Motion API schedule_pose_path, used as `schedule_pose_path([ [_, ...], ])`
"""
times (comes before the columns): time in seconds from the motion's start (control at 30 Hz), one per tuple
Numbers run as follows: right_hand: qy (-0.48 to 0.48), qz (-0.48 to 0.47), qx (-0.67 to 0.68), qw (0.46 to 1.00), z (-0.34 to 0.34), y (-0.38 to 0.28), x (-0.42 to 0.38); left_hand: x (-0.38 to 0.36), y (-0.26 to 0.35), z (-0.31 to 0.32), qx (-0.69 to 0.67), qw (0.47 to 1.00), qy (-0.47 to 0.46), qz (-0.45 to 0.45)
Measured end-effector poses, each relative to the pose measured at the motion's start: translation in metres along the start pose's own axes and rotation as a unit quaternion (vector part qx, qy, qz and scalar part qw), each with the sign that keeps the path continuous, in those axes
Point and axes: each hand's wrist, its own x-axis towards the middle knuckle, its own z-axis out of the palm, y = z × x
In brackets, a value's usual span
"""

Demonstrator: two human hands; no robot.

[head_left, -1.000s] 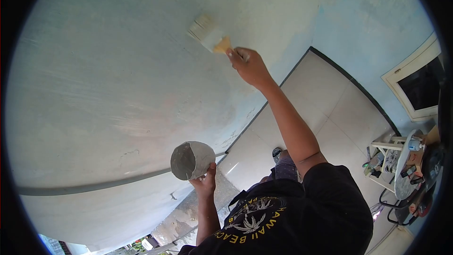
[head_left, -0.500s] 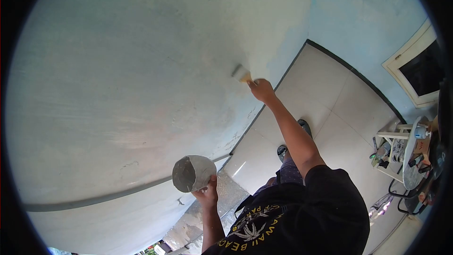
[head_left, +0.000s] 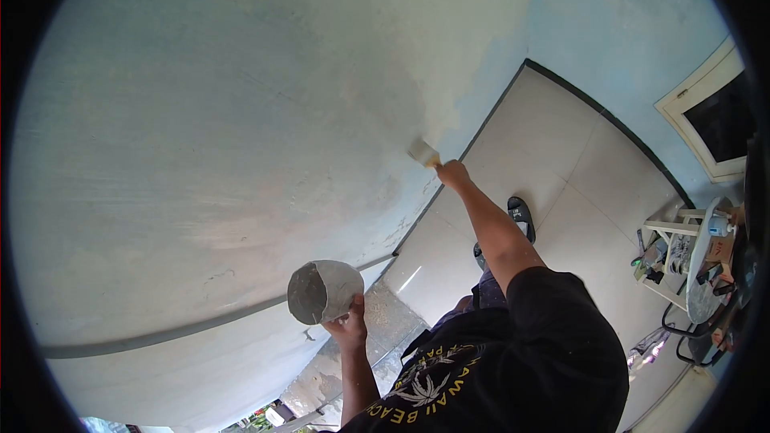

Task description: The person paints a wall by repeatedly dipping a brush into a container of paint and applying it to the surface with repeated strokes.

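Note:
My right hand (head_left: pixel 453 174) is closed round the handle of a wide paintbrush (head_left: pixel 423 152), its bristles against the lower part of the patchy wall (head_left: pixel 321 112). Pale paint covers part of the wall around the brush, with bluish areas towards the corner. My left hand (head_left: pixel 348 327) grips a grey, paint-smeared bucket (head_left: pixel 341 287) from below and the side. The bucket is tilted, so its dark opening shows on the left.
A grey ledge (head_left: pixel 184 335) runs along the wall at the lower left. My sandalled foot (head_left: pixel 520 215) stands on the tiled floor (head_left: pixel 553 144). To the right are a stool (head_left: pixel 674 228) with tools, a round table (head_left: pixel 703 273) bearing a bottle and boxes, and a framed window (head_left: pixel 710 116).
My right hand and the paintbrush have moved down the wall and slightly right. The bucket in my left hand has shifted slightly left and up.

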Motion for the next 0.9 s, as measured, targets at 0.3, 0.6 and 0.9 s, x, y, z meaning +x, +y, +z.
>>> schedule_pose_path([
  [0.3, 0.157, -0.232, 0.213, 0.936, -0.124, -0.137, -0.101, 0.007, 0.008, 0.015, -0.010, 1.000, -0.008, 0.016],
  [0.6, 0.083, -0.225, 0.265, 0.934, -0.084, -0.135, -0.063, 0.010, 0.010, 0.020, -0.019, 1.000, 0.002, 0.013],
  [0.9, 0.016, 0.006, -0.027, 0.999, -0.056, -0.036, 0.003, 0.001, 0.006, 0.019, -0.017, 1.000, -0.014, 0.011],
])
